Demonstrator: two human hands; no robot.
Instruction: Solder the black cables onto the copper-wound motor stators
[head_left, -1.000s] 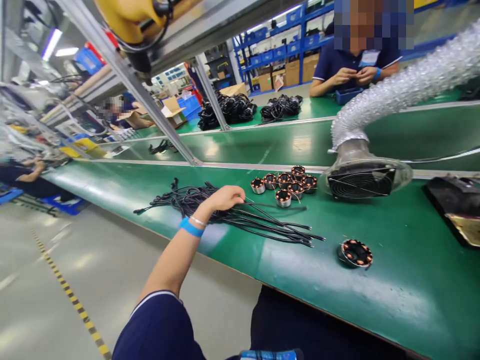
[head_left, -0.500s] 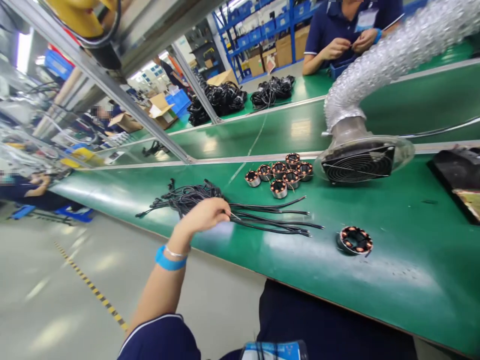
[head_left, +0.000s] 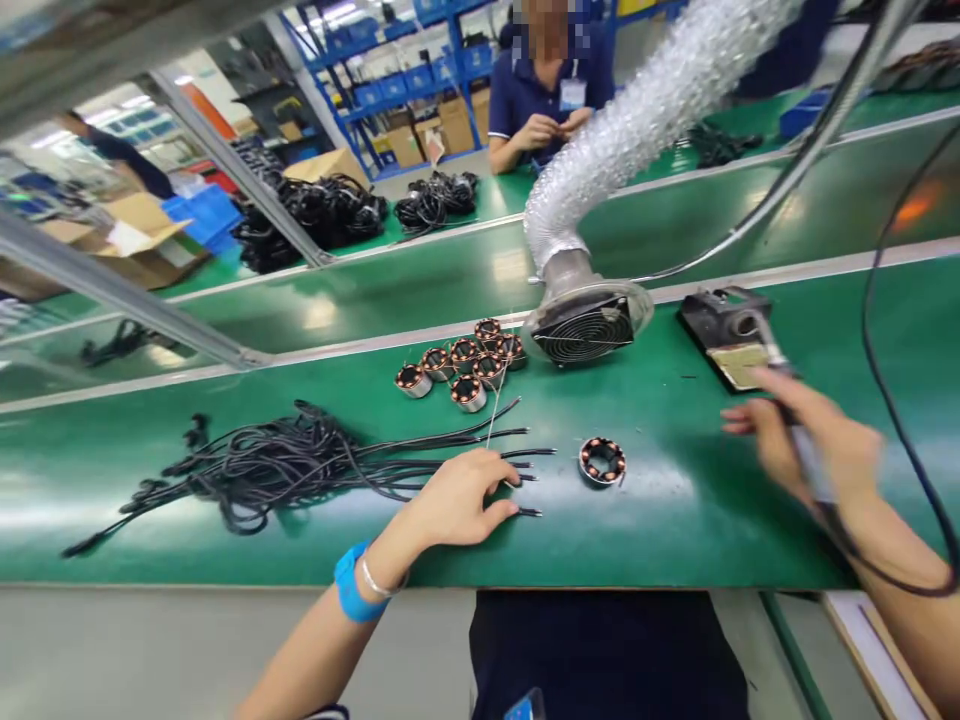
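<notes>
L hand point(head_left: 465, 500) at the black cables' point(head_left: 277, 465) ends, R hand point(head_left: 840, 450) w/ soldering iron point(head_left: 811, 465) nr its stand point(head_left: 724, 315), lone coil ring point(head_left: 589, 464) btwn 'em on green table point(head_left: 690, 530).

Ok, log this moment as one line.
left hand: at ends of black cables, grip unclear | right hand: holds soldering iron, metal end at stand | lone copper-wound ring: on green bench

A ducted fan point(head_left: 585, 335) is placed by the far edge of the bench point(head_left: 660, 550); beyond, blue shelves point(head_left: 454, 45) are lined with bins point(head_left: 420, 78) above cardboard boxes point(head_left: 405, 148).
</notes>
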